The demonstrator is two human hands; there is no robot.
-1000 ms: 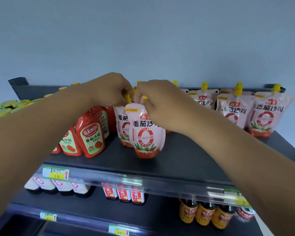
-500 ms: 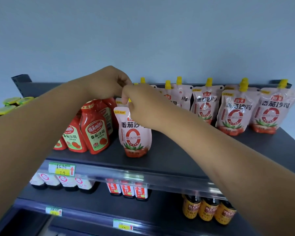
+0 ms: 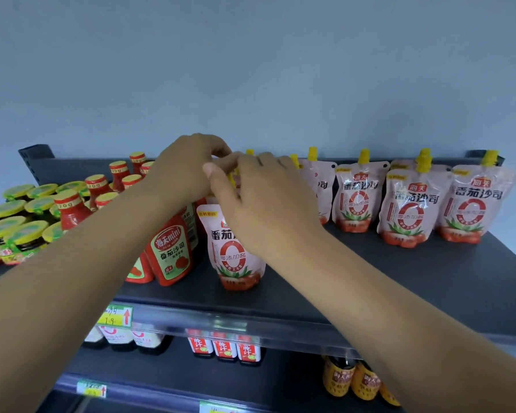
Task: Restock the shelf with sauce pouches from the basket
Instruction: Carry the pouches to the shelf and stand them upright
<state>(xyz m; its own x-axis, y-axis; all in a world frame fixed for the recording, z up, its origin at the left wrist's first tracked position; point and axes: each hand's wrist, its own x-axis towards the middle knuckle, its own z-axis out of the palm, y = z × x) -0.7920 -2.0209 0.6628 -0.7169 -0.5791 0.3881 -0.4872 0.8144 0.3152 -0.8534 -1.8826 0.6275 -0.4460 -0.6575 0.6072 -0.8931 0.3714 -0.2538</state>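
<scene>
1. Blue-grey wall [image 3: 251, 70] fills the upper view behind a dark shelf [image 3: 444, 263].
2. On that shelf, near the front edge and left of centre, I see the front pouch [image 3: 236, 254] standing upright. Its long axis is vertical, its base sits on the board, its printed face is toward me, and its yellow spout [image 3: 231, 178] points up.
3. From my feed, the right hand [image 3: 265, 204] covers the pouch's upper right corner, fingers curled round its top beside the spout, grasping it.
4. At spout height the left hand [image 3: 185, 171] reaches in from the left, fingers bent and meeting the right thumb. Its fingertips are hidden, so I cannot tell whether it pinches anything.
5. Just beside the pouch on the left stand red squeeze bottles [image 3: 172, 248] with green labels, upright.
6. Farther left and back I see small red bottles [image 3: 72, 208], then jars [image 3: 24, 231] with green-yellow lids.
7. Along the far edge to the right stands a row of pouches [image 3: 411, 210] of the same kind, upright with spouts up, well apart from the front one.
8. On the shelf's front rail a price tag [image 3: 115, 317] sits at the left. On the shelf below are red-labelled bottles [image 3: 224, 348] and, to the right, amber bottles [image 3: 352, 380].
</scene>
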